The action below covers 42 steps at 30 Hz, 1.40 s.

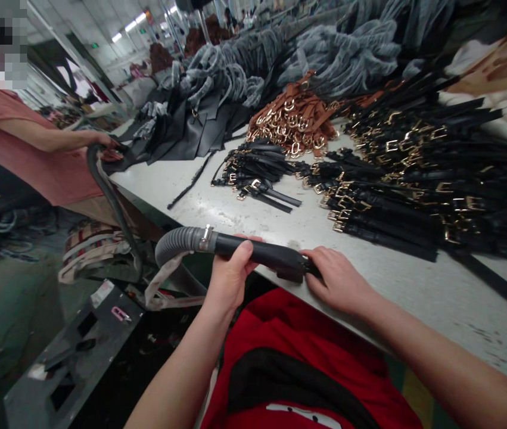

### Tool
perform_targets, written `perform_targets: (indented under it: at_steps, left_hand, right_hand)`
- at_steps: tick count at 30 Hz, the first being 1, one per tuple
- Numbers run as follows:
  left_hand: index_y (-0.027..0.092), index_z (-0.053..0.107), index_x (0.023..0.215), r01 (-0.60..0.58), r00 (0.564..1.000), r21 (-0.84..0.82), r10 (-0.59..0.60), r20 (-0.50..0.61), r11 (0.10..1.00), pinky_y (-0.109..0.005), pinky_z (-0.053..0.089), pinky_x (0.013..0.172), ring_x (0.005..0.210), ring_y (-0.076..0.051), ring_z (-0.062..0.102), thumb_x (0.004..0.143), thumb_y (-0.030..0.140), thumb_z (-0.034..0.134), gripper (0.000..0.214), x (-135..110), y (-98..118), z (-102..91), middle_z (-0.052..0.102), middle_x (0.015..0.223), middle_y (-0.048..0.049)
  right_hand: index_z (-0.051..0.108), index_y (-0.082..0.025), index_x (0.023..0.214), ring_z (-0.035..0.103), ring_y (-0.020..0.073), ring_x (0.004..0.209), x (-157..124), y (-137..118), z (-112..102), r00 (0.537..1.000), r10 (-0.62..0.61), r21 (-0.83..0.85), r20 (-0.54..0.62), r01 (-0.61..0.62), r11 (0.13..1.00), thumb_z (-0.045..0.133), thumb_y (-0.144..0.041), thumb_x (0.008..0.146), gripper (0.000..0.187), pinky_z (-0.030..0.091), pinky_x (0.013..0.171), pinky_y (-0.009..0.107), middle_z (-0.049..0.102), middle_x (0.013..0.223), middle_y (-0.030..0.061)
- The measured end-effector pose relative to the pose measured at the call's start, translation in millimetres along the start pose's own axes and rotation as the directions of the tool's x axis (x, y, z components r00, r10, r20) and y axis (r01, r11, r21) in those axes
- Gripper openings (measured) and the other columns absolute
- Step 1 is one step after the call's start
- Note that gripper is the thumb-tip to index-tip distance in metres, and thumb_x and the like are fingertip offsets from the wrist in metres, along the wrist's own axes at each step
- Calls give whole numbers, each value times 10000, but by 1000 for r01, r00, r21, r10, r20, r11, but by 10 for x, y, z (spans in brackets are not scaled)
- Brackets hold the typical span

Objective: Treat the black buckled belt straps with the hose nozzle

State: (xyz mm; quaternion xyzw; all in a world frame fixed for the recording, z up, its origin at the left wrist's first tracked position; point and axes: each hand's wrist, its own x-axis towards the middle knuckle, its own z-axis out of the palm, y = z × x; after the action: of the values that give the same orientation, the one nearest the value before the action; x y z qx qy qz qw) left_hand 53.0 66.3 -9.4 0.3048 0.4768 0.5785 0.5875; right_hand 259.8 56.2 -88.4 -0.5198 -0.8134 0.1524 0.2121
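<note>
A grey box (110,333) stood lower left, contents unclear. At centre, the left hand (230,271) gripped a black tube-like tool (268,253), its long axis running rightward, dipping slightly; the right hand (340,280) curled at its right end, grip partly hidden.

The left forearm (182,357), bare, slants up to the left hand (230,277), which is curled in a grip, its thumb (244,249) laid over the top (the fingers mostly hidden). The right forearm (441,351), also bare, reaches in from the right; the right hand (333,277) is turned knuckles up, fingers bent, thumb below them.
</note>
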Motion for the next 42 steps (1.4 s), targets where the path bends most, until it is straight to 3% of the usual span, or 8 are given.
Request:
perform_targets:
  at_steps: [7,11,17,24,27,32,38,42]
  left_hand:
    - [218,603,841,-103,979,-47,93,-182,994,-349,539,762,843,-206,698,597,334,795,332,-175,291,-557,735,812,2]
    - [206,605,839,-142,980,-72,129,-153,987,-357,542,752,820,-210,694,587,313,804,338,-260,176,-399,730,803,-16]
    - [184,584,840,-43,999,-60,44,19,997,-357,530,739,801,-210,681,615,322,789,334,-87,-86,16,723,821,-39]
    - [205,598,842,-108,977,-88,89,-194,990,-326,543,745,810,-180,697,616,307,791,314,-107,219,-579,740,811,-12]
    - [219,619,838,-143,963,-89,117,-242,986,-334,546,776,858,-187,698,633,321,781,281,-248,282,-721,743,820,4]
    - [219,653,807,-111,969,-141,76,-237,984,-353,562,763,861,-215,705,613,339,793,267,-390,270,-661,746,814,-6]
    - [219,677,794,-94,977,-191,54,-205,977,-350,576,749,852,-227,709,581,325,820,278,-422,251,-624,748,804,-13]
    - [231,684,794,-86,977,-179,48,-206,980,-354,578,755,847,-230,710,579,324,822,271,-440,211,-627,747,807,-10]
  right_hand:
    - [566,-119,1118,549,257,940,-8,5,32,998,-21,-7,-57,20,1000,475,-213,807,338,410,848,389,618,1006,130]
    - [571,-119,1097,548,248,933,-13,31,41,999,-34,-24,-38,33,999,478,-216,812,315,411,848,376,611,997,122]
    - [557,-128,1096,546,241,909,-11,44,14,1000,-9,-34,-25,8,999,479,-225,819,304,409,818,361,605,975,110]
    - [575,-124,1076,544,241,903,-13,17,10,998,-16,-28,-65,14,1000,490,-270,833,296,392,823,364,618,961,112]
    - [614,-142,921,541,243,817,-15,32,9,992,31,-122,-123,-46,991,481,-364,859,266,380,749,366,615,854,107]
    - [582,-193,734,533,201,695,-66,128,-43,996,9,-187,-91,-26,982,495,-383,869,249,335,642,321,597,720,58]
    - [615,-183,828,564,209,758,-354,209,-230,988,-157,-303,-15,145,942,467,-276,905,191,360,689,334,635,813,83]
    - [636,-165,963,575,228,840,-449,155,-282,992,-125,-260,-4,120,958,481,-318,898,227,402,739,357,648,945,111]
